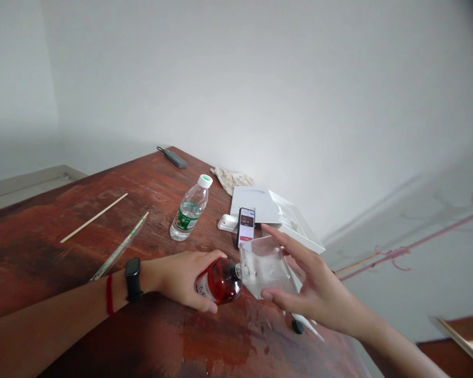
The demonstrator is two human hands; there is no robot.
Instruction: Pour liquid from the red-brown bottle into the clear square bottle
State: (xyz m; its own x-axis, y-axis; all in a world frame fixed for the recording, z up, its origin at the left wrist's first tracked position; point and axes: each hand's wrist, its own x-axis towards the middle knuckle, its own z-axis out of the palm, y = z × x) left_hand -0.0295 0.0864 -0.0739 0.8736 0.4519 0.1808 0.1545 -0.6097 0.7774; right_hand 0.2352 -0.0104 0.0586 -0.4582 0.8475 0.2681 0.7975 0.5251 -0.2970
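Note:
My left hand (189, 278) is wrapped round a bottle of red liquid (222, 278) with a pale label. The bottle lies tilted over to the right, and its uncapped neck meets the left edge of a clear, squarish container (268, 266). Thumb and fingers of my right hand (311, 278) grip that container from the right side. Whether liquid is passing between the two I cannot tell. Under my right hand, a small black cap (298, 326) rests on the table.
On the wooden table (150, 336) stands a capped water bottle (191, 207). Near it are a phone (246, 227), a white box (256, 202), a cloth (232, 180), a bare stick (94, 218), a wrapped stick (120, 247) and a grey pouch-like object (175, 157). Wet patches show in front.

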